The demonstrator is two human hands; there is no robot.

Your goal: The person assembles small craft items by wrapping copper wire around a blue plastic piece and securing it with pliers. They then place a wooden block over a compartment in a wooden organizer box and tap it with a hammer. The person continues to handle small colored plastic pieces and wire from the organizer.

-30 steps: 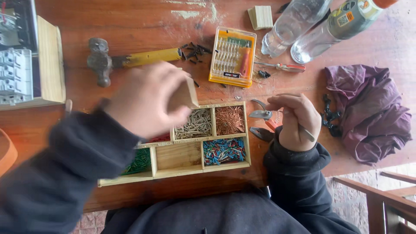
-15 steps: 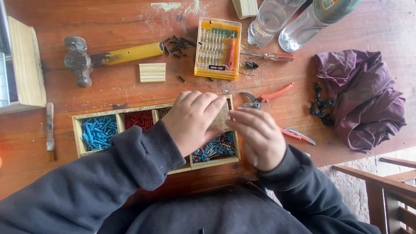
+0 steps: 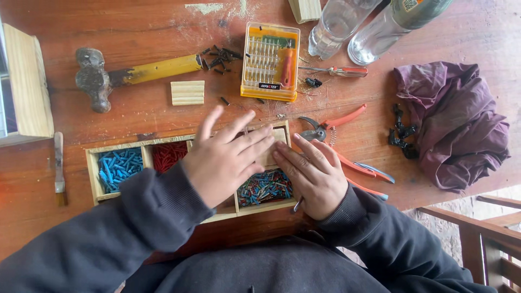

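Observation:
A shallow wooden compartment box (image 3: 92,174) lies at the table's near edge. Its cells hold blue plugs (image 3: 116,168), red plugs (image 3: 168,154) and mixed coloured plugs (image 3: 266,187). My left hand (image 3: 225,160) rests flat across the box's middle with its fingers spread, the fingertips on a small pale wooden panel (image 3: 278,139) at the box's far right corner. My right hand (image 3: 315,174) lies flat beside it, its fingertips touching the same panel. A thin metal tool tip (image 3: 297,205) sticks out from under my right palm.
A hammer (image 3: 108,76), a small wooden block (image 3: 187,92), black screws (image 3: 220,54) and a yellow bit case (image 3: 270,61) lie beyond the box. Orange pruning shears (image 3: 347,116), a screwdriver (image 3: 339,70), two bottles (image 3: 339,24), a purple cloth (image 3: 456,125) sit right. A wooden crate (image 3: 27,81) stands left.
My left hand held a wooden block above the box; that block now lies on the table by the hammer. Both hands came down onto the box and now lie flat.

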